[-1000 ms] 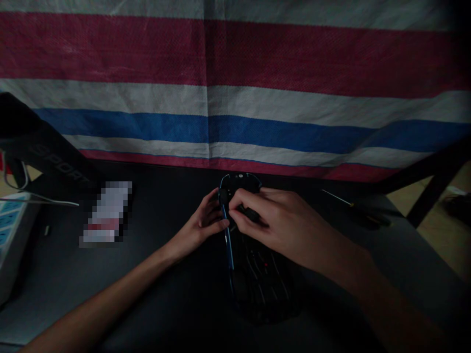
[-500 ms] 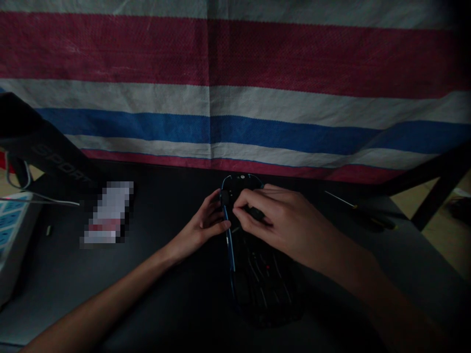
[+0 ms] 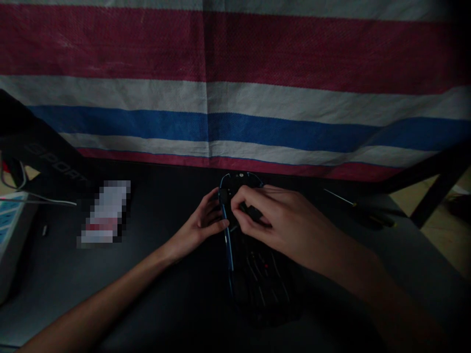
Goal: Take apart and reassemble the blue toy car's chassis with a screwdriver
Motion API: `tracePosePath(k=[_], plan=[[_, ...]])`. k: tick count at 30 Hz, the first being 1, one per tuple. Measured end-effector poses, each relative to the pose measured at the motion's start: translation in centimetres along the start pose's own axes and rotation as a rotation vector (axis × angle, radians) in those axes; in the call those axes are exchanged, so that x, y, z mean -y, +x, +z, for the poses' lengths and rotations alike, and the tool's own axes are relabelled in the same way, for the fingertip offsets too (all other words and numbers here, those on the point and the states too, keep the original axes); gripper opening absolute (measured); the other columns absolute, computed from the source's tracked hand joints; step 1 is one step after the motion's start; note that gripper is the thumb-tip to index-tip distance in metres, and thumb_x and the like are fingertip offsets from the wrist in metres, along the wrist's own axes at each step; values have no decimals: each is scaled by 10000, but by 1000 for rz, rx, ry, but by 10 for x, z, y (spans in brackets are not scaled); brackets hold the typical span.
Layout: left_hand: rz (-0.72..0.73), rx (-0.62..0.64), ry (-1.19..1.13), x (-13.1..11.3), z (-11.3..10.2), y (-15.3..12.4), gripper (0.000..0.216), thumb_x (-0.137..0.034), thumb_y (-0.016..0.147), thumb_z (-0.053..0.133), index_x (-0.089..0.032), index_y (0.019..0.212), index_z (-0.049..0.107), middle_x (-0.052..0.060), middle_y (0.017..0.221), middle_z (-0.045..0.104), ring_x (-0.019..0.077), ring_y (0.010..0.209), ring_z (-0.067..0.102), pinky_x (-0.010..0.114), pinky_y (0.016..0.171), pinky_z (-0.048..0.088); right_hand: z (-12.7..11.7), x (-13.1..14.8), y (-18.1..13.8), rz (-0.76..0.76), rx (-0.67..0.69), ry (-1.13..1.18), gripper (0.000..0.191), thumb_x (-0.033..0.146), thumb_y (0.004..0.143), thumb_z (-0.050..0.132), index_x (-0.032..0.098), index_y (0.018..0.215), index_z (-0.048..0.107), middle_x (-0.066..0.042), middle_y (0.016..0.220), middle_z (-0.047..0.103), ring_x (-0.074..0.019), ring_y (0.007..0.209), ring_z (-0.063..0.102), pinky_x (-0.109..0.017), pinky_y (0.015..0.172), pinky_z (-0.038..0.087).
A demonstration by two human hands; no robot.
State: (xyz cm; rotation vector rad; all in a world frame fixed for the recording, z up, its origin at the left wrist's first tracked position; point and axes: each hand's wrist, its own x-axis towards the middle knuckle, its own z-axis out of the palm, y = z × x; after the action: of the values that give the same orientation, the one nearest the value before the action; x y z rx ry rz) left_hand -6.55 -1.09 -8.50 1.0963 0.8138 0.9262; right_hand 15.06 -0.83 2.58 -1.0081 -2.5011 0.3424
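Observation:
What looks like an upside-down toy car (image 3: 257,274) lies on the dark table, its black underside up and blue body showing along the edge. My left hand (image 3: 200,225) steadies it from the left, with the thumb on the blue edge and the fingers against the side farther up. Over the upper part of the underside, my right hand (image 3: 272,215) is closed in a pinch. Whatever sits between those fingertips is hidden in shadow. A thin screwdriver (image 3: 355,206) with a dark handle rests to the right of this hand.
On the left are a blurred-out white and red item (image 3: 106,211), a power strip (image 3: 14,215) with a white cable, a small piece (image 3: 44,230), and a dark object lettered SPORT (image 3: 55,157). A striped sheet (image 3: 206,98) hangs behind the table.
The whole view has shifted slightly. Both hands keep nearly the same places at the toy car, and my right hand's pinch looks much the same.

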Motion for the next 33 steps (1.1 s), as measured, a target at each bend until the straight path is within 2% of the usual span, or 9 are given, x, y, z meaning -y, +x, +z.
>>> tracePosePath(k=[3, 6, 12, 20, 24, 27, 30, 33], plan=[[25, 19, 11, -2, 1, 0, 794, -263, 896, 775, -336, 1585, 387, 103, 1608, 425, 343, 1438, 470, 604, 1249, 305, -2, 1, 0, -43, -7, 87, 209, 121, 921, 585, 231, 1096, 555, -35, 1049, 697, -194, 957, 634, -356, 891, 490], [40, 10, 31, -3, 1, 0, 758, -253, 902, 766, -337, 1568, 415, 94, 1598, 441, 344, 1431, 477, 605, 1246, 317, -6, 4, 0, -40, 26, 134, 304, 83, 870, 580, 234, 1129, 535, -49, 1113, 674, -211, 1045, 620, -379, 946, 481], [31, -12, 21, -1, 2, 0, 812, -250, 890, 776, -335, 1587, 368, 91, 1601, 447, 341, 1454, 454, 584, 1256, 311, -10, 10, -2, -46, 113, 157, 238, 91, 865, 565, 223, 1062, 545, -26, 1048, 638, -194, 1013, 594, -378, 962, 451], [17, 1, -1, -1, 2, -1, 831, -255, 889, 778, -320, 1595, 343, 108, 1606, 428, 336, 1474, 432, 566, 1259, 307, -11, 10, -1, -25, 119, 152, 188, 86, 855, 586, 224, 960, 514, 1, 959, 600, -165, 913, 576, -324, 835, 443], [25, 12, 6, 0, 1, -1, 821, -281, 894, 780, -317, 1592, 348, 121, 1592, 441, 348, 1451, 455, 570, 1241, 330, -4, 8, -1, -9, 28, 39, 65, 212, 986, 575, 227, 961, 517, 19, 871, 614, -161, 800, 586, -333, 761, 432], [21, 15, 21, -1, 1, -1, 805, -270, 898, 773, -316, 1587, 358, 124, 1592, 443, 357, 1467, 433, 582, 1237, 329, 1, 3, -2, 22, 12, -20, 89, 305, 1047, 540, 233, 995, 531, 30, 812, 604, -158, 713, 584, -326, 677, 422], [6, 10, 0, -1, 1, 0, 813, -248, 900, 767, -308, 1592, 344, 128, 1606, 419, 344, 1467, 434, 565, 1249, 317, 1, 0, -2, -13, 29, 33, 25, 221, 1037, 535, 231, 1019, 520, 16, 900, 630, -153, 813, 622, -305, 750, 468], [4, 17, -32, 1, 1, 1, 833, -240, 890, 776, -304, 1596, 338, 132, 1612, 406, 342, 1441, 462, 572, 1245, 320, -1, 1, -1, -39, 15, 72, 116, 138, 984, 543, 220, 1057, 507, -16, 1016, 641, -171, 973, 630, -318, 889, 478]])
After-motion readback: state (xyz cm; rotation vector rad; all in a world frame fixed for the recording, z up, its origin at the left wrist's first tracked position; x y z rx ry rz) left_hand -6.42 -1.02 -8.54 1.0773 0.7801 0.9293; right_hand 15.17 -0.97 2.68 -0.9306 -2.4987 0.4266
